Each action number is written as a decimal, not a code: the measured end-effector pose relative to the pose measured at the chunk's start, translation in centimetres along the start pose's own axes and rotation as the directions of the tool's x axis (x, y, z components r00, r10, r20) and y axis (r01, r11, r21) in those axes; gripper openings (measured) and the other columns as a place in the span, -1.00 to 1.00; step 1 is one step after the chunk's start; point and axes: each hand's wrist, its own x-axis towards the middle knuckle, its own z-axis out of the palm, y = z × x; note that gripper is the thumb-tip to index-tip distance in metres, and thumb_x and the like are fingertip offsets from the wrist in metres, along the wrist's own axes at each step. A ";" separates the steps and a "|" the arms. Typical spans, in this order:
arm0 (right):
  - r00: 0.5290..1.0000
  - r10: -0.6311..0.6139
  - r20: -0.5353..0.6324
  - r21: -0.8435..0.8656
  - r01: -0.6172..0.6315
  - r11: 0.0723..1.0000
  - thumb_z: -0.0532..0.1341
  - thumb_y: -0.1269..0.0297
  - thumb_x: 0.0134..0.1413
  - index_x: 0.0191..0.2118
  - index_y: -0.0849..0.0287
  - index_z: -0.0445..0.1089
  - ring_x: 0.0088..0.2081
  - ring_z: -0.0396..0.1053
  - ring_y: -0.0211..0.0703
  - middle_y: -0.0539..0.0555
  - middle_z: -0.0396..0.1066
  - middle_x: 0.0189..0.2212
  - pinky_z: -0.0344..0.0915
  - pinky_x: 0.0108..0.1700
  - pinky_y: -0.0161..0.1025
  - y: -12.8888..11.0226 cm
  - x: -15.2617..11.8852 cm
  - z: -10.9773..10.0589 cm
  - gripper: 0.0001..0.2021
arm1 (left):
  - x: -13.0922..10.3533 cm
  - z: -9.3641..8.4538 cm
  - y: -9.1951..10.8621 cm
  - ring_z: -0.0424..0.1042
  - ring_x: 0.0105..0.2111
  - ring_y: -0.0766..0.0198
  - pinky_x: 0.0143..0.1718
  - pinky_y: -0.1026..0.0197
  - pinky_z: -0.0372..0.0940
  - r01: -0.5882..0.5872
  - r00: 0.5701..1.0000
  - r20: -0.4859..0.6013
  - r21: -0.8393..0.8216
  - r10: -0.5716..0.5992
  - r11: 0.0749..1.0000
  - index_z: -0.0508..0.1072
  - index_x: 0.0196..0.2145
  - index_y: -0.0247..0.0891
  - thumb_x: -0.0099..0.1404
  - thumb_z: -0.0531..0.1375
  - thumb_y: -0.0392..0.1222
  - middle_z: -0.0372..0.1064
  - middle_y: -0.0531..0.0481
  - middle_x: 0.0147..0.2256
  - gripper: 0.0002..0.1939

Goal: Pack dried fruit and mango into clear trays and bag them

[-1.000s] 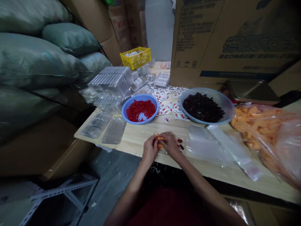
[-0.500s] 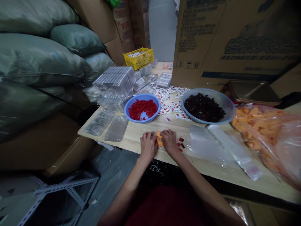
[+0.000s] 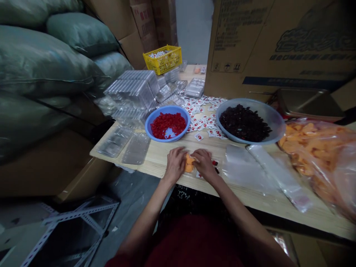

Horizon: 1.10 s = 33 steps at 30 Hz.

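Observation:
Orange pieces (image 3: 189,164) lie in a clear plastic tray near the table's front edge, between my two hands. At their left side is my left hand (image 3: 175,163), its fingers curled at the tray's edge; what the fingertips grip, if anything, is too small to tell. My right hand (image 3: 204,161) reaches over the tray from the right with its fingers bent together at the orange pieces, and what is between them is hidden. A few dark and red pieces (image 3: 216,170) show just right of that hand, partly covered by it.
Behind stand a blue bowl of red pieces (image 3: 167,124) and a larger bowl of dark pieces (image 3: 244,124), with small sachets (image 3: 198,136) between. Clear trays (image 3: 136,148) lie left; plastic sleeves (image 3: 241,167) and a bag of orange pieces (image 3: 317,148) lie right.
The view has shifted slightly. My right hand has moved a little, now covering more of the dark and red pieces, and a sachet shows beneath it.

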 end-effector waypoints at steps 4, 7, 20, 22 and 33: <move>0.953 0.254 -0.166 0.511 -0.137 0.849 0.27 0.06 0.13 -0.08 0.08 0.50 0.02 0.36 0.03 0.14 0.47 -0.06 0.19 0.12 0.01 -1.6 -0.7 -1.8 -0.70 | -0.7 0.0 3.0 0.46 -0.11 0.22 -0.03 0.11 0.32 0.000 0.975 -0.216 -0.224 -0.050 0.975 0.46 -0.01 -0.19 0.44 0.01 -0.26 0.50 -0.10 -0.14 -0.71; 0.904 0.416 0.095 0.860 -0.285 0.423 0.01 -0.26 0.22 0.01 0.08 0.47 0.01 0.43 0.02 0.15 0.51 -0.06 0.30 0.08 0.01 -3.9 -1.4 -3.0 -0.43 | -1.0 1.2 5.8 0.32 0.17 0.12 0.21 -0.02 0.14 -0.197 0.980 -0.060 -0.125 0.191 0.972 0.34 0.19 -0.16 0.44 0.04 -0.14 0.40 -0.16 0.12 -0.60; 0.997 -0.023 0.073 -0.121 0.032 0.992 -0.05 0.01 0.37 0.17 0.11 0.37 0.36 -0.03 0.25 0.17 0.30 0.23 -0.34 0.30 0.43 -2.5 -5.2 0.1 -0.53 | -0.8 -9.3 -10.9 0.43 -0.12 0.06 -0.03 0.07 0.26 0.592 0.804 -0.219 0.200 -0.553 0.781 0.47 -0.12 -0.33 0.31 0.14 -0.20 0.48 -0.22 -0.19 -0.76; 0.994 -0.060 0.090 -0.252 0.081 0.964 -0.06 0.06 0.39 0.19 0.12 0.34 0.37 -0.05 0.27 0.18 0.26 0.25 -0.41 0.27 0.48 -2.4 -4.9 1.3 -0.55 | -0.3 -10.0 -12.9 0.45 -0.24 0.10 -0.15 0.13 0.28 0.620 0.785 -0.174 0.198 -0.595 0.759 0.51 -0.24 -0.33 0.25 0.19 -0.19 0.49 -0.16 -0.30 -0.82; 0.994 -0.015 -0.109 -0.011 0.014 1.000 0.02 -0.02 0.34 0.13 -0.01 0.37 0.33 0.09 0.13 0.12 0.31 0.22 -0.20 0.31 0.34 -1.5 -7.6 -3.6 -0.60 | 0.8 -9.3 -15.2 0.45 -0.28 0.14 -0.28 0.23 0.20 0.694 0.715 -0.093 0.206 -0.693 0.689 0.54 -0.37 -0.33 0.26 0.13 -0.20 0.51 -0.15 -0.38 -0.80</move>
